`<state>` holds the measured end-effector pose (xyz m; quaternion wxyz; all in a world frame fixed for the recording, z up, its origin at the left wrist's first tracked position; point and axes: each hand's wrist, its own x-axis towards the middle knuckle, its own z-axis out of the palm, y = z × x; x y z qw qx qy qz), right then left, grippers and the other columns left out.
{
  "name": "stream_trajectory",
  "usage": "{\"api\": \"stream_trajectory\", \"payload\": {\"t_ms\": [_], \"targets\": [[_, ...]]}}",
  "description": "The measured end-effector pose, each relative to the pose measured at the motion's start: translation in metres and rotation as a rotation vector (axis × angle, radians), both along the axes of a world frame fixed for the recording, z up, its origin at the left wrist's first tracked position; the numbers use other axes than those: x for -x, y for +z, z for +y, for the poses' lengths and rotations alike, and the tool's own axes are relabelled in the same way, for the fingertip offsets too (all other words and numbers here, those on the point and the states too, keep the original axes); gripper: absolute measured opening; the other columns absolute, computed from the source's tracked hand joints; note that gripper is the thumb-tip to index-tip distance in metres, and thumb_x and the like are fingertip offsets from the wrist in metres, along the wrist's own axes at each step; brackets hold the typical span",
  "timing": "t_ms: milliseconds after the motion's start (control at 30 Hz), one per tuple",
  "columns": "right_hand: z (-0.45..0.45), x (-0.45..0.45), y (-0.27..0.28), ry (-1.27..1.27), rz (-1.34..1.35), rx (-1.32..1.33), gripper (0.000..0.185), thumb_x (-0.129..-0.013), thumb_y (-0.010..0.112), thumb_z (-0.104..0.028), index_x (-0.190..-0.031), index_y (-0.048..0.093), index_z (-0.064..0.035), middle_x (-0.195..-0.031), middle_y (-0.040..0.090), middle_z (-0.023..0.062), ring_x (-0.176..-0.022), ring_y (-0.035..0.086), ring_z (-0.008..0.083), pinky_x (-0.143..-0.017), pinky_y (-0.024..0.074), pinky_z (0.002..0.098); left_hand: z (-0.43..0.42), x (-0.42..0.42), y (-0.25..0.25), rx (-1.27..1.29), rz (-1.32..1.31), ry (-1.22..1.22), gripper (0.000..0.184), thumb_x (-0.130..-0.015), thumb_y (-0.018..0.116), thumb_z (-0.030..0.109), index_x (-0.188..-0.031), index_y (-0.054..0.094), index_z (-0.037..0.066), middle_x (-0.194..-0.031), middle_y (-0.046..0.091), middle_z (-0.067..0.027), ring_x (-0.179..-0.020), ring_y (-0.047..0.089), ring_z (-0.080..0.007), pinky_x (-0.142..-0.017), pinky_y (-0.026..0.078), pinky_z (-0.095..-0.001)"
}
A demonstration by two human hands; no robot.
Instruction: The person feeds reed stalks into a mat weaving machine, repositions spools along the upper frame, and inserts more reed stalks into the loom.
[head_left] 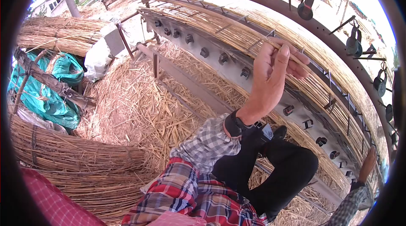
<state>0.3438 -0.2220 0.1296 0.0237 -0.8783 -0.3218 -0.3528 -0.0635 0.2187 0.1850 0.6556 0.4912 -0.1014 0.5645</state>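
Pinched in the left hand [272, 71], the long reed [258, 34] bows lengthwise over the frame [213, 53] and could snag on its upright prongs [349, 125]; the right hand's [368, 164] grip I cannot tell

Turquoise tarp [39, 93], seemingly pale gray-white checked sleeve [203, 141].

Dry, rough straw reeds [211, 21], dull metal rail [203, 52], crinkled glossy teal plastic [40, 86], checked cloth sleeve [203, 143]

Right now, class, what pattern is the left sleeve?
The left sleeve has grey-and-white checks, best seen in the head view.
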Motion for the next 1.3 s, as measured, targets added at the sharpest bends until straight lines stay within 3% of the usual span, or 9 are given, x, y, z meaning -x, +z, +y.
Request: {"api": "stream_trajectory", "payload": {"t_ms": [200,267,400,533,733,933,967,1100,1300], "targets": [[0.010,0.013,0.009,-0.018,0.074,0.097,0.017,-0.095,0.043,-0.011,-0.100,0.052,0.0031,-0.092,0.056,0.0200,-0.090,0.053,0.0351,-0.075,0.0389,0.0455,0.053,-0.046,-0.054,0.437,0.259,-0.154,0.023,-0.102,0.041,0.022,-0.099,0.046,0.000,-0.092,0.065,-0.0209,-0.077,0.066,-0.0200,-0.072,0.057,-0.0316],[0.003,0.000,-0.002,0.092,-0.069,0.113,0.019,-0.095,0.043,-0.011,-0.102,0.054,0.0033,-0.093,0.056,0.0204,-0.091,0.054,0.0347,-0.074,0.0391,0.0451,0.059,-0.050,-0.048,0.364,0.237,-0.143,0.023,-0.101,0.041,0.021,-0.098,0.046,-0.001,-0.092,0.065,-0.0216,-0.077,0.066,-0.0203,-0.072,0.057,-0.0321],[0.014,-0.001,0.007,-0.046,0.169,0.094,0.023,-0.095,0.045,-0.010,-0.110,0.055,0.0036,-0.100,0.058,0.0223,-0.092,0.055,0.0366,-0.075,0.0413,0.0446,0.069,-0.060,-0.036,0.340,0.238,-0.165,0.022,-0.101,0.040,0.020,-0.098,0.046,-0.001,-0.093,0.064,-0.0227,-0.078,0.066,-0.0213,-0.072,0.057,-0.0332],[0.016,-0.023,0.001,0.034,0.120,0.063,0.023,-0.095,0.044,-0.009,-0.111,0.055,0.0039,-0.100,0.059,0.0227,-0.091,0.056,0.0376,-0.075,0.0415,0.0452,0.083,-0.078,-0.033,0.361,0.288,-0.145,0.019,-0.100,0.038,0.017,-0.097,0.045,-0.001,-0.095,0.063,-0.0236,-0.079,0.066,-0.0221,-0.072,0.057,-0.0331],[0.036,-0.042,0.003,-0.112,0.337,0.114,0.027,-0.095,0.045,-0.011,-0.116,0.054,0.0030,-0.107,0.059,0.0250,-0.097,0.056,0.0406,-0.078,0.0430,0.0452,0.118,-0.113,-0.042,0.470,0.428,-0.184,0.016,-0.100,0.035,0.013,-0.098,0.044,0.000,-0.094,0.062,-0.0222,-0.082,0.066,-0.0255,-0.076,0.058,-0.0355],[0.051,-0.044,-0.005,0.299,0.349,0.056,0.038,-0.091,0.050,-0.008,-0.128,0.050,0.0006,-0.124,0.056,0.0212,-0.116,0.052,0.0366,-0.098,0.0392,0.0416,0.157,-0.144,-0.067,0.657,0.397,-0.364,0.024,-0.096,0.039,0.004,-0.114,0.035,-0.012,-0.114,0.045,-0.0248,-0.101,0.059,-0.0374,-0.096,0.051,-0.0445],[0.053,-0.037,-0.002,0.237,0.415,0.064,0.038,-0.090,0.051,-0.007,-0.127,0.052,0.0003,-0.126,0.056,0.0200,-0.118,0.051,0.0348,-0.100,0.0378,0.0412,0.163,-0.148,-0.076,0.592,0.454,-0.326,0.035,-0.094,0.040,0.000,-0.123,0.026,-0.014,-0.120,0.039,-0.0258,-0.107,0.056,-0.0403,-0.101,0.047,-0.0462],[0.059,0.006,0.010,0.172,0.503,0.097,0.035,-0.089,0.054,-0.009,-0.123,0.055,-0.0002,-0.126,0.055,0.0185,-0.119,0.050,0.0332,-0.101,0.0374,0.0408,0.150,-0.137,-0.076,0.541,0.485,-0.272,0.036,-0.095,0.039,0.001,-0.124,0.028,-0.015,-0.118,0.043,-0.0249,-0.108,0.056,-0.0393,-0.100,0.048,-0.0437],[0.052,0.080,0.002,0.193,0.280,-0.011,0.030,-0.085,0.056,0.000,-0.115,0.059,0.0003,-0.114,0.058,0.0175,-0.110,0.052,0.0345,-0.096,0.0391,0.0422,0.104,-0.116,-0.058,0.024,0.615,-0.267,0.033,-0.099,0.047,0.019,-0.117,0.053,-0.008,-0.102,0.064,-0.0178,-0.095,0.065,-0.0223,-0.087,0.054,-0.0314]]}}
